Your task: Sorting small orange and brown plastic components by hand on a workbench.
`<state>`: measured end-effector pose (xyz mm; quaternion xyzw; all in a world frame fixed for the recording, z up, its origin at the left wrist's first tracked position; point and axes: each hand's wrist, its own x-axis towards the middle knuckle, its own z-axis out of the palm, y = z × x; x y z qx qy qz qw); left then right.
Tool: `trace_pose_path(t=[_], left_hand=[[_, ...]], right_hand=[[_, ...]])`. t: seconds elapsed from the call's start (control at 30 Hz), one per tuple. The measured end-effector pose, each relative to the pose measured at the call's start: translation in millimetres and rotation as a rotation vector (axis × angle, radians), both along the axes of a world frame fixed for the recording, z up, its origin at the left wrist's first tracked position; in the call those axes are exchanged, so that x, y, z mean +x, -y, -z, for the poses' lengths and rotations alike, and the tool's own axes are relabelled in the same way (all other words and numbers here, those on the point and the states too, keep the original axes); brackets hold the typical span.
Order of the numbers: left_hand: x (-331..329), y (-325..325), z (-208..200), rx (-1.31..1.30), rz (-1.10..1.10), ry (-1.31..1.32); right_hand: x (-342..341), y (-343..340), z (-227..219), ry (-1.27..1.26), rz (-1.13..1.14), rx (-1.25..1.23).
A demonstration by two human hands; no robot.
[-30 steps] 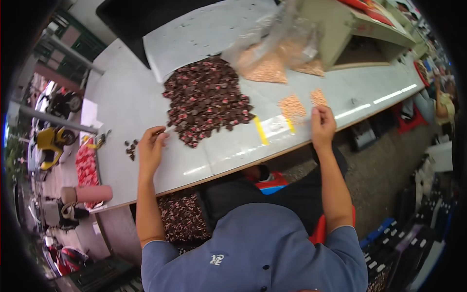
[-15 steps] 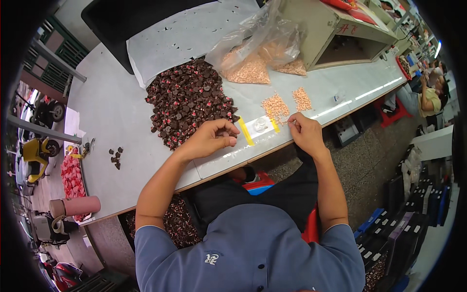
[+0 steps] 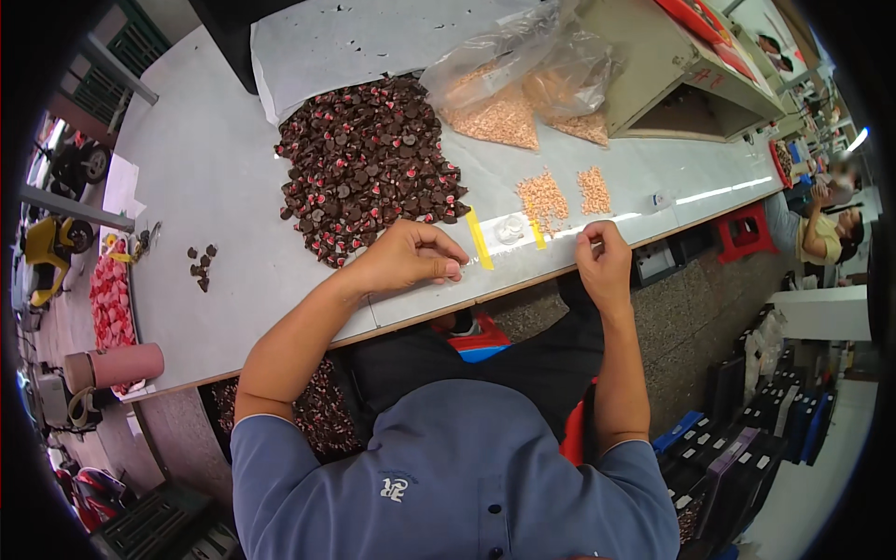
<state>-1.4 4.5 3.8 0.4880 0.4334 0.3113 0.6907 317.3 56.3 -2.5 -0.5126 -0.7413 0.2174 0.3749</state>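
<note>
My left hand (image 3: 403, 259) hovers near the table's front edge, thumb and fingers pinched together. Whatever may be between its fingertips is too small to make out. Beyond it lies a broad heap of dark brown cone-like pieces (image 3: 369, 168), some with pinkish-red faces. My right hand (image 3: 605, 266) is also closed in a pinch by the front edge, its contents unclear. Just past it are two small piles of tiny beige pieces, a larger one (image 3: 546, 201) and a smaller one (image 3: 594, 190). Between the hands sits a small clear round object (image 3: 511, 230), flanked by yellow tape strips (image 3: 480, 238).
Clear plastic bags of beige pieces (image 3: 493, 119) stand behind the piles, beside a greenish box (image 3: 691, 93) with an open front. Several loose dark pieces (image 3: 202, 269) lie at left. A pink bottle (image 3: 126, 365) lies by a tray of pink pieces (image 3: 112, 308). People sit far right.
The view has shifted a little. My right hand has drawn slightly right and nearer, away from the larger beige pile. My left hand keeps its pinch near the same place.
</note>
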Motion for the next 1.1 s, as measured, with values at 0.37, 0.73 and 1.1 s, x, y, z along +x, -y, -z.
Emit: trace_pose_path(t=[0.37,0.73,1.1], left_hand=[[7,7,0,-0.155,0.051,0.174],[7,8,8,-0.190,0.006,0.226],[4,10,3,-0.191,0.098,0.214]], right_hand=[[-72,39,-27,-0.180,-0.383,-0.083],[-108,59,-21,0.007,-0.375,0.220],[-94,38,-31,-0.006,-0.607,-0.072]])
